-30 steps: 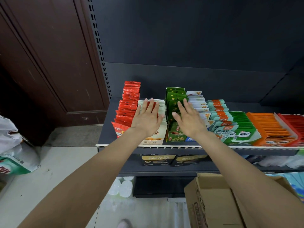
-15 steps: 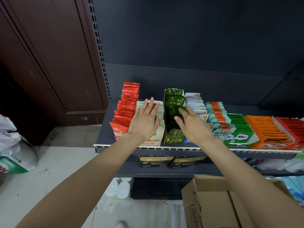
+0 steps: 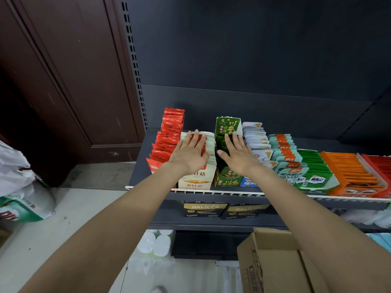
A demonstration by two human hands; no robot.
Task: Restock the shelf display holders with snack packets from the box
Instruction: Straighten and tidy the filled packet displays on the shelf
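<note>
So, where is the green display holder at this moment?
In the head view the green display holder stands left of centre on the shelf, between the cream holder and the white packets, under the right hand.

Your left hand (image 3: 191, 153) lies flat, fingers straight, on the packets in the cream display holder (image 3: 195, 178) at the near edge of the dark shelf (image 3: 139, 166). Your right hand (image 3: 239, 157) presses, fingers extended, on the packets in the green display holder (image 3: 227, 127) just to its right. Red packets (image 3: 169, 136) stand in a row at the far left; white-and-orange packets (image 3: 256, 136), a green tray (image 3: 317, 172) and an orange tray (image 3: 349, 174) run off to the right. An open cardboard box (image 3: 273, 263) sits below, near right.
</note>
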